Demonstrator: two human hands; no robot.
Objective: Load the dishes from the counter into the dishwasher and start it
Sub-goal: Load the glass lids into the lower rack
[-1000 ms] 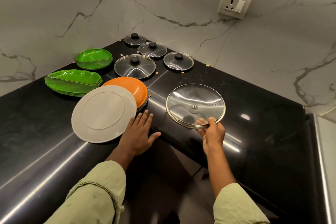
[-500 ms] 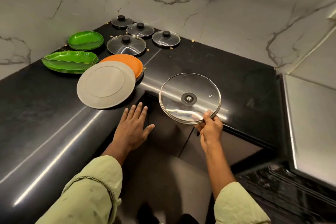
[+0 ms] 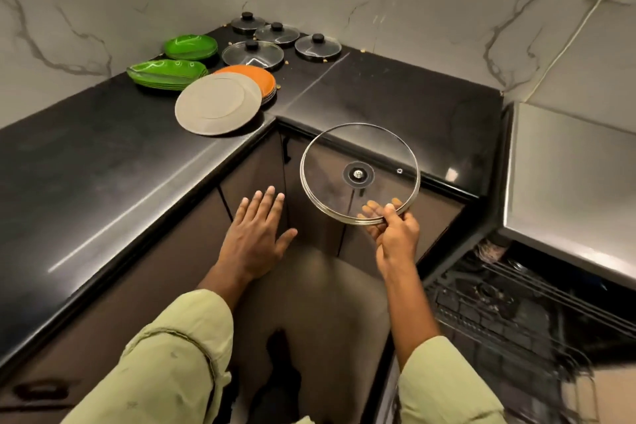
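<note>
Head view: a glass lid [image 3: 359, 173] is pinched at its near rim by the right hand [image 3: 395, 237], off the counter [image 3: 378, 103]. The left hand [image 3: 256, 237] is spread wide, empty.

Black corner counter [image 3: 378, 100]: grey plate [image 3: 217, 104], orange plates [image 3: 258, 76], green plates [image 3: 167, 73], four small lids [image 3: 252, 53], all left of and beyond grip.
</note>
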